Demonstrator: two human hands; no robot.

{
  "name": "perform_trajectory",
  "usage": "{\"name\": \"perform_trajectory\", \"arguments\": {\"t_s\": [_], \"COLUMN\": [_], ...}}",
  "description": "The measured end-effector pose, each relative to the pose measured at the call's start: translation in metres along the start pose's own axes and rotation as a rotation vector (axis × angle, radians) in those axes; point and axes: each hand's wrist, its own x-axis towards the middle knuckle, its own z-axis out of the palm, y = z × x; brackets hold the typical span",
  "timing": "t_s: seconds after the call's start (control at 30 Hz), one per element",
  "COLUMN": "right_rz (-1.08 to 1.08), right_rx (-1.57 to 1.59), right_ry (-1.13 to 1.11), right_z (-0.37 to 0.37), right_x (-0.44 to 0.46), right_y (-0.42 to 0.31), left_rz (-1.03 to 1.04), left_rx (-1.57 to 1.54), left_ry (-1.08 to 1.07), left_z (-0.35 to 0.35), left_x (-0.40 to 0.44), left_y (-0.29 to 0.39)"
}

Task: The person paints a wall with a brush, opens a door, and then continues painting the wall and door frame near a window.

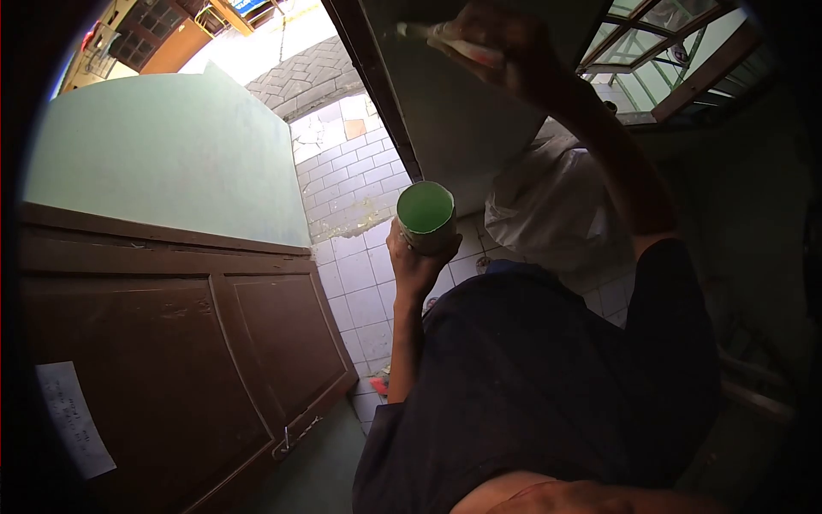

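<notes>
Near the middle of the view, my left hand (417, 264) is wrapped round a cup-like container (426, 208) whose inside is light green. The container is held upright, its open top facing the camera. My right hand (505, 47) is raised at the top, closed on a paintbrush (467, 49) with a pale handle or ferrule. The brush points left, its pale tip close to the dark wall (437, 111). Shadow hides part of the right fingers.
A brown panelled door (154, 343) with a paper note (75, 420) stands at the left, below a pale green wall (171, 154). Plastic sheeting (548, 201) lies right of the container. A window frame (659, 51) is at the upper right. White tiles (364, 291) cover the floor.
</notes>
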Motion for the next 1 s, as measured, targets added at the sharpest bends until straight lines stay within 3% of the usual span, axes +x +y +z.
{"name": "perform_trajectory", "arguments": {"t_s": [0.07,0.13,0.27,0.4,0.47,0.53,0.57,0.63,0.73,0.83,1.0], "right_rz": [-0.215,-0.168,0.179,0.211,0.100,-0.254,-0.251,0.007,-0.139,-0.009,0.071], "right_rx": [-0.163,-0.120,0.153,0.142,0.058,-0.099,-0.099,-0.196,-0.344,-0.058,0.107], "right_ry": [0.250,0.220,-0.376,-0.394,-0.171,0.159,0.158,0.078,0.017,-0.330,-0.384], "right_z": [-0.021,-0.014,0.058,0.076,0.041,0.012,-0.010,-0.045,-0.007,0.050,0.086], "right_x": [0.020,0.006,-0.069,-0.073,-0.029,0.012,0.027,0.042,0.009,-0.051,-0.080], "right_y": [-0.015,-0.030,-0.039,-0.002,0.002,0.008,-0.006,-0.043,-0.043,-0.048,-0.014], "left_rz": [0.001,0.004,-0.018,0.008,0.012,0.009,0.014,0.017,0.018,0.007,-0.014], "left_rx": [-0.012,-0.023,-0.027,-0.009,-0.008,-0.005,0.010,0.023,0.047,0.006,0.030], "left_ry": [-0.004,-0.001,0.001,-0.013,-0.022,-0.038,-0.039,-0.038,-0.030,-0.025,-0.017], "left_z": [0.001,0.001,-0.002,-0.002,-0.003,-0.003,-0.003,-0.002,-0.001,-0.002,-0.003], "left_x": [0.000,-0.001,-0.004,-0.006,-0.004,-0.005,-0.005,-0.006,-0.007,-0.010,-0.015], "left_y": [-0.001,-0.001,0.003,-0.004,0.000,0.003,0.004,0.004,0.002,-0.002,-0.004]}}
